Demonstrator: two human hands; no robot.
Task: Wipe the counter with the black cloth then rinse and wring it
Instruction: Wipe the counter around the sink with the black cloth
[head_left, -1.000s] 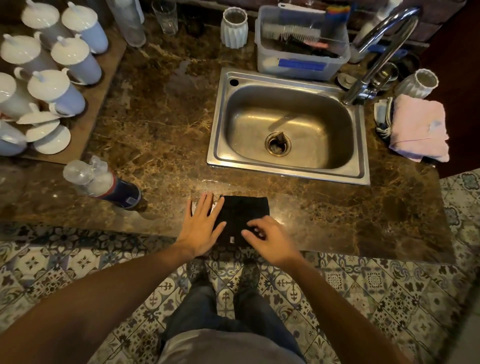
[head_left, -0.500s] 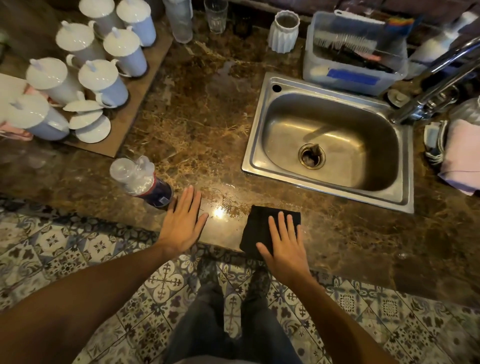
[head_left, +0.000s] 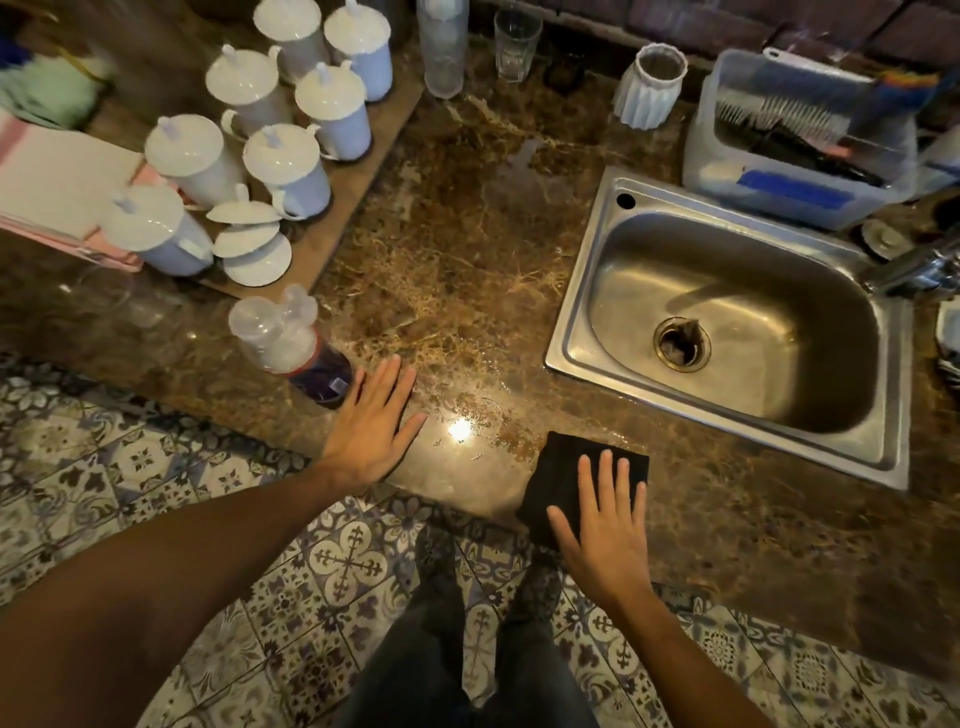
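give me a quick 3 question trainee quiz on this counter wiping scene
1. True or false: the right hand lies flat, fingers straight, on the folded black cloth.
2. Which thing stands just beside the left hand?
A. clear spray bottle with dark liquid
B. ribbed white vase
3. Fill in: the stainless steel sink basin holds ___ dishes.

Key: 1 true; 2 A; 3 no

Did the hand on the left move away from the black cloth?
Yes. The left hand was touching the black cloth a second ago. Now it lies flat on the counter beside the bottle, farther from the sink.
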